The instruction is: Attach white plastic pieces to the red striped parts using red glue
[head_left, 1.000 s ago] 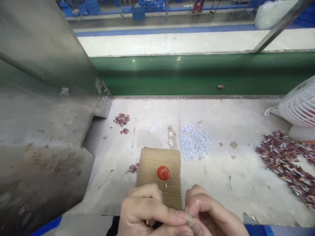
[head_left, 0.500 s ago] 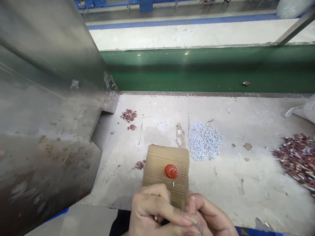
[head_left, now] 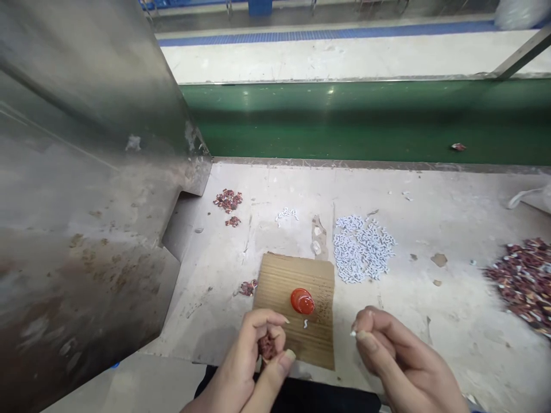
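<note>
My left hand (head_left: 253, 361) is curled around a small cluster of reddish-brown pieces (head_left: 267, 347), held above the near edge of a cardboard piece (head_left: 297, 269). On that cardboard sits a glossy red-orange blob (head_left: 302, 301), with one small white S-shaped piece (head_left: 305, 323) just below it. To the right, my right hand (head_left: 391, 350) pinches a tiny white bit (head_left: 353, 333) between thumb and forefinger; its exact kind is too small to make out. Beyond the cardboard, a spread of pale S-shaped pieces (head_left: 363, 249) lies on the white table (head_left: 413, 292).
A large heap of reddish-brown pieces (head_left: 525, 281) lies at far right. Smaller reddish clusters (head_left: 228, 199) and a few white pieces (head_left: 287, 214) rest at the back left. A metal panel (head_left: 86, 172) walls off the left. Behind the table runs a green belt (head_left: 344, 123).
My hands, together before, have parted: the right has moved away to the right with the tiny white bit. The reddish piece on the green belt has shifted right.
</note>
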Tool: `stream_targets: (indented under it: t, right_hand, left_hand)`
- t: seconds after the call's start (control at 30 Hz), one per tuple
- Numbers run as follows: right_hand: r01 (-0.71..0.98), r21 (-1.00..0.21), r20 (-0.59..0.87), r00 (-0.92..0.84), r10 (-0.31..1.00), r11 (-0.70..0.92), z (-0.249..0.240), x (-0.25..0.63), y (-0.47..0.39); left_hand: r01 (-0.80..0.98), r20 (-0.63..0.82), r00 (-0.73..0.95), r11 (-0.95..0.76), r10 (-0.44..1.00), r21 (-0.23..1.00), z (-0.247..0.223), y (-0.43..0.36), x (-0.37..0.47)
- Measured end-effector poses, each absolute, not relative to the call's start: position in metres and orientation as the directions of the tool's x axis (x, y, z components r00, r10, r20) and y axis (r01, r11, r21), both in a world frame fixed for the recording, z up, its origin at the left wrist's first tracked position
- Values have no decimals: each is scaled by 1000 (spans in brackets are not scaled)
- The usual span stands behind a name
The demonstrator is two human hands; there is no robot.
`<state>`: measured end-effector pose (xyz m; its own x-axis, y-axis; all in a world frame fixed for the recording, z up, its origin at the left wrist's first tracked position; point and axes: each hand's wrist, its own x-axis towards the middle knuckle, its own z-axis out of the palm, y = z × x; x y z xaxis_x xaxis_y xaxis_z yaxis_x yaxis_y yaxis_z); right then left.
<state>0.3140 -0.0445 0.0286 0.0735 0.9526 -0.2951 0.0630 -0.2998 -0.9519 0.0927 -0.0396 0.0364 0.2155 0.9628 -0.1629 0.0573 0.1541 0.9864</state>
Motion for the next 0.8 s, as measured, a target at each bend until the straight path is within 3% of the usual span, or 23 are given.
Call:
stream_targets:
  t: [0.1, 0.2, 0.37, 0.57, 0.8]
  right_hand:
    - [423, -905, -36, 20, 999, -41, 25, 328, -29]
    - [531, -845, 51, -41, 998, 65, 27, 331, -20]
    - [569, -819, 53, -57, 997, 76, 22, 334, -21]
    - [504, -858, -73, 75, 995, -101, 5, 348, -36]
    - [472, -860, -144, 138, 980, -193, -5, 353, -46]
  left_hand:
    - [194, -243, 246, 198, 938, 961, 37, -41, 71]
    - [187, -309, 271, 265, 912, 946, 41, -40, 57]
    - [100, -318, 279, 303, 906, 948, 53, -39, 59]
    - [181, -319, 180, 288, 931, 941, 62, -34, 68]
    - [217, -80, 140, 48, 987, 975, 66, -19, 68]
